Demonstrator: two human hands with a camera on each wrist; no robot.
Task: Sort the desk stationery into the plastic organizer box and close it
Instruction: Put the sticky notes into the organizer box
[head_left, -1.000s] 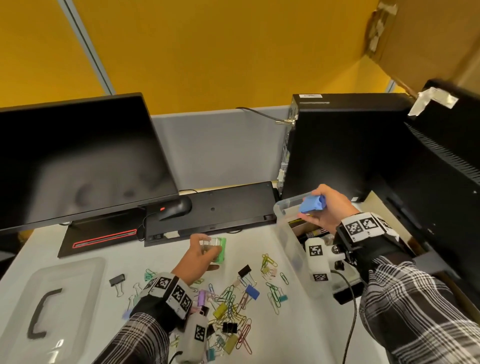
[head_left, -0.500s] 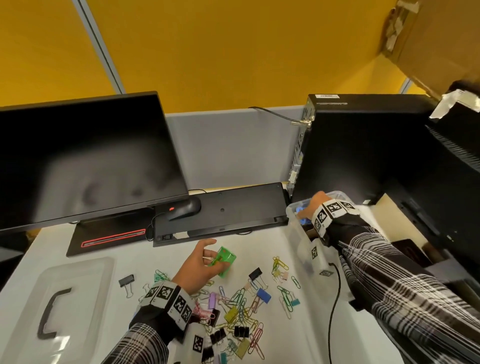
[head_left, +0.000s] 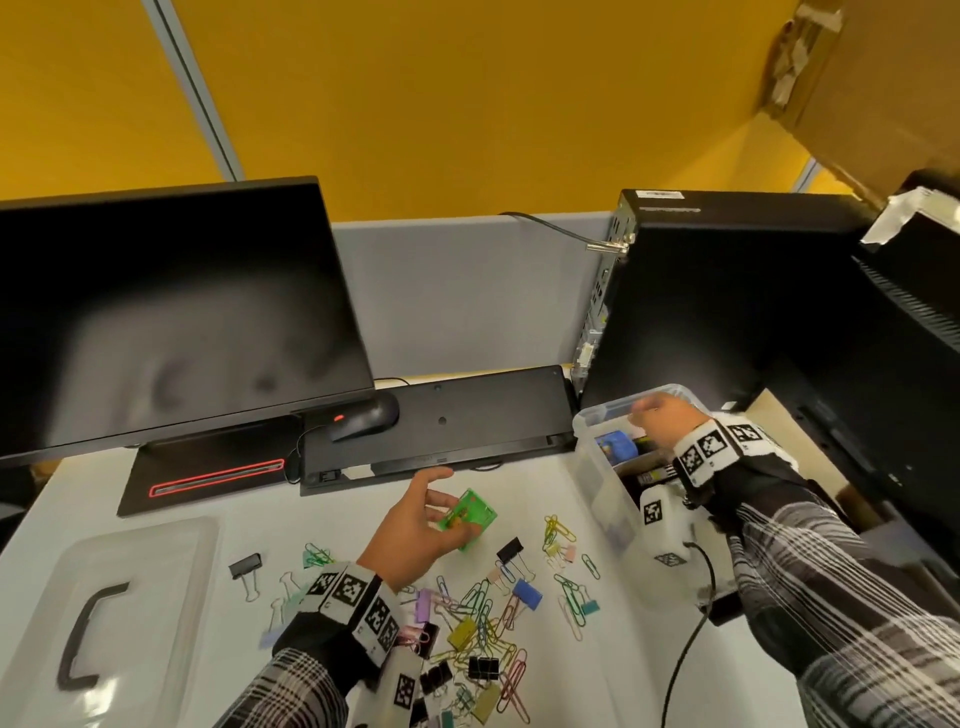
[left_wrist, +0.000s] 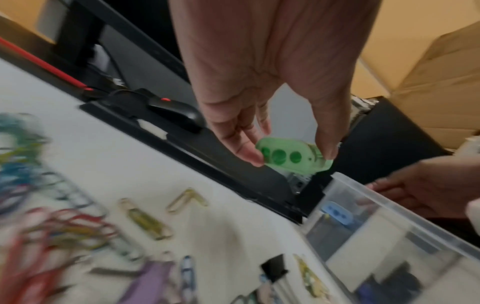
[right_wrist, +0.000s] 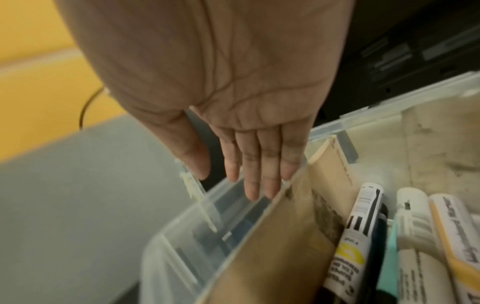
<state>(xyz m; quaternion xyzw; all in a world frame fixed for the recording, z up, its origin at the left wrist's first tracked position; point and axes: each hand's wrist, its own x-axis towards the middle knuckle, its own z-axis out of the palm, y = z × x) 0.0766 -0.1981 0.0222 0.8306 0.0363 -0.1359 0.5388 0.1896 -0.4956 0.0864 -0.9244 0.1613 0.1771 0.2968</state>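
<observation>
You're pinching the green dispenser (left_wrist: 294, 157) in your left hand (head_left: 415, 530); your right hand (head_left: 662, 421), fingers straight, is hovering over the box (head_left: 597, 470), seemingly empty. Clips (head_left: 480, 613) are lying unsorted, lid (head_left: 111, 618) off.

Desk (head_left: 353, 525) layout, live.
Lid (head_left: 119, 613) at left edge, clips (head_left: 483, 613) along front middle, organizer box (head_left: 602, 467) right, keyboard (head_left: 441, 421) behind.

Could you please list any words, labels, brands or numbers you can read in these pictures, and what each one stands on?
No text can be read.
White sticker on the black computer tower: too small.
Printing on the marker pens in the organizer box: blurred.
Square coded tags on the wrist bands: patterns, no words.
</observation>
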